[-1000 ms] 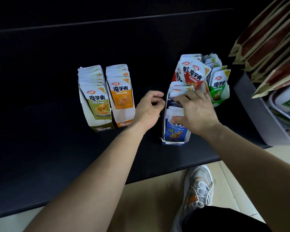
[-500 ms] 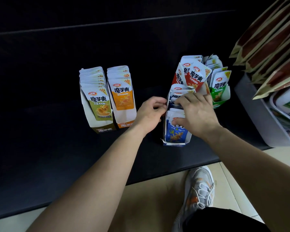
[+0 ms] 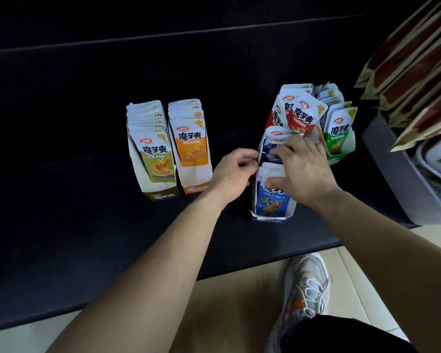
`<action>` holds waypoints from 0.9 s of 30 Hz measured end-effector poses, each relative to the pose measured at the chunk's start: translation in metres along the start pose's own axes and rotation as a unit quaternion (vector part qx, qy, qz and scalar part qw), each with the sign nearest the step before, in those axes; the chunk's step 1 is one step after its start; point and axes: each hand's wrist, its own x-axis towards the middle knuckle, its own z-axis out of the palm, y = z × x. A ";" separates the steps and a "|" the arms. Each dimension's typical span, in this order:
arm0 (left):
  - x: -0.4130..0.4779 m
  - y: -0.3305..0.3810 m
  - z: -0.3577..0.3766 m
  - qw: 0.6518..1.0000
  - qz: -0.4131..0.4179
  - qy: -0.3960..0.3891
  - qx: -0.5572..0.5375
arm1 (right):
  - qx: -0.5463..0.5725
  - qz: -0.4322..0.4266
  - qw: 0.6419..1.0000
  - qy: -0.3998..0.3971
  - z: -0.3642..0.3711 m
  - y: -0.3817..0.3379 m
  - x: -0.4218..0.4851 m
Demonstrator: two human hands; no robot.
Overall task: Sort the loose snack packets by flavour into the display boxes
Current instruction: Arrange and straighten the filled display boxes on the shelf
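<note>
On the black shelf, at the blue box, the left hand is now touching the box's left wall; a second ago it was waiting a little apart from it. Its fingers are curling against the cardboard, but I cannot tell if they are really pinching it. The right hand is reaching into the box and grasping a bunch of blue packets between thumb and fingers (a dark gap is showing in the row). I am judging that the box is being steadied for packing. Red packets are leaning just behind the right hand.
</note>
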 end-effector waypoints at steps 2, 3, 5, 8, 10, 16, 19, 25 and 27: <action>-0.001 0.001 0.000 1.000 0.001 -0.006 0.003 | 0.009 0.000 1.000 0.003 -0.001 0.000 -0.001; -0.001 0.001 0.000 1.000 0.001 -0.007 0.004 | 0.010 -0.001 1.000 0.003 -0.001 0.000 -0.002; -0.001 0.002 0.000 1.000 -0.001 -0.005 0.001 | -0.007 0.005 1.000 -0.007 -0.001 -0.002 -0.003; -0.001 0.002 0.000 1.000 -0.003 -0.004 0.001 | 0.003 0.014 1.000 0.002 0.000 -0.003 -0.001; -0.001 0.001 -0.001 1.000 -0.003 -0.008 0.000 | 0.015 0.005 1.000 0.019 0.001 -0.003 0.000; -0.001 0.001 -0.003 1.000 -0.004 -0.011 0.000 | -0.022 -0.010 0.998 0.059 0.008 -0.003 0.001; -0.001 0.001 -0.003 1.000 -0.001 -0.012 0.002 | -0.068 -0.011 0.993 0.098 0.008 -0.003 -0.004; -0.002 0.001 -0.002 1.000 -0.003 -0.018 -0.001 | -0.099 -0.033 0.991 0.087 0.004 -0.005 -0.006; -0.002 0.000 -0.002 1.000 -0.005 -0.017 -0.004 | -0.096 -0.046 0.991 0.077 0.004 -0.004 -0.001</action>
